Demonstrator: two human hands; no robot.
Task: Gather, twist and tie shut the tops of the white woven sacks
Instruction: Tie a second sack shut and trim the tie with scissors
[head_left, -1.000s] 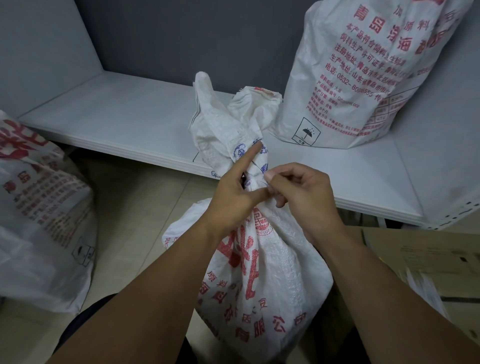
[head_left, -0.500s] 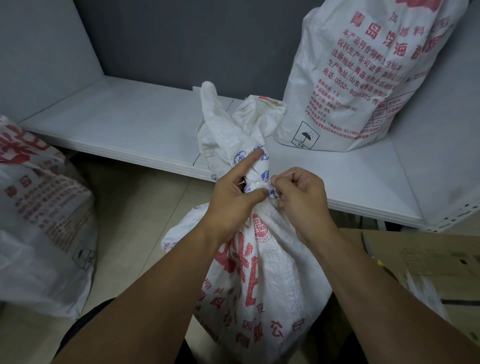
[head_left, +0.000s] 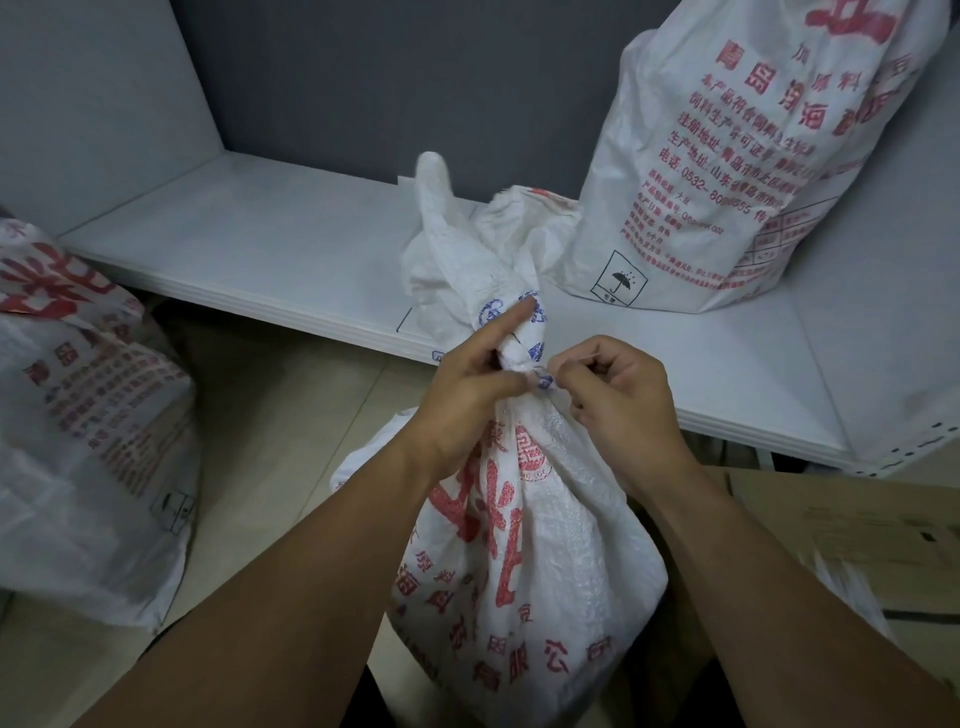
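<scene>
White woven sack with red print (head_left: 519, 545) stands on the floor between the person's arms, in front of a pale grey shelf board (head_left: 260, 260). The left hand (head_left: 467, 395) clamps its twisted neck (head_left: 524, 353) with thumb and curled fingers, forefinger straight. The right hand (head_left: 618, 400) pinches at the same spot, on tie or cloth, too small to tell. If either pinch slackens, the springy weave would likely untwist. A taller printed sack (head_left: 753, 156) stands on the shelf, another slumped sack (head_left: 88, 415) sits left, and flat brown cardboard (head_left: 857, 519) lies right. None hinders the hands.
</scene>
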